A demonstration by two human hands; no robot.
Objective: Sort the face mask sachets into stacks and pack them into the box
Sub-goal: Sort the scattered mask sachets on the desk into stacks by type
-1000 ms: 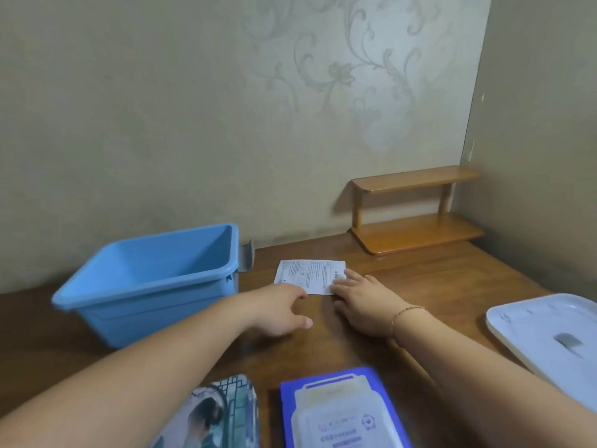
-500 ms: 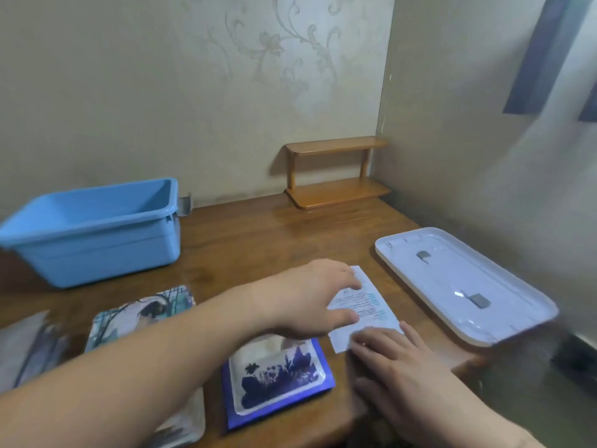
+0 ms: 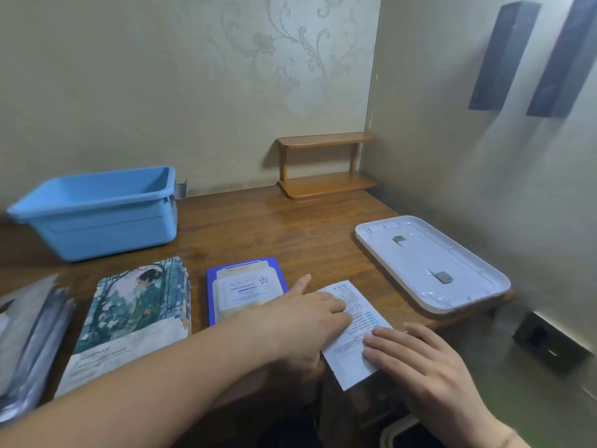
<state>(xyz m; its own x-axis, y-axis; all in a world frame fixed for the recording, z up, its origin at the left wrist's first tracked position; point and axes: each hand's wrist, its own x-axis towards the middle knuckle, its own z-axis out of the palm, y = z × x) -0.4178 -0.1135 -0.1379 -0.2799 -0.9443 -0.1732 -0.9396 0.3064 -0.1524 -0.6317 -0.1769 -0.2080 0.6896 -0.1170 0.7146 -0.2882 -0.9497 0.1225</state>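
Note:
A white printed sachet point(image 3: 352, 347) lies at the table's front edge, its near corner hanging over. My left hand point(image 3: 310, 321) rests flat on its left side, and my right hand point(image 3: 420, 367) presses its right side with straight fingers. To the left lie a blue-bordered sachet point(image 3: 242, 286), a stack of teal illustrated sachets point(image 3: 129, 318) and a grey stack point(image 3: 26, 334) at the far left. The blue plastic box point(image 3: 97, 211) stands open at the back left.
A white tray-like lid point(image 3: 433, 263) lies on the right of the wooden table point(image 3: 274, 227). A small wooden shelf point(image 3: 323, 166) stands in the back corner. Walls close the back and right sides.
Both hands slid the white sachet from the middle of the table, beside the blue box, to the front edge. My view swung right and down.

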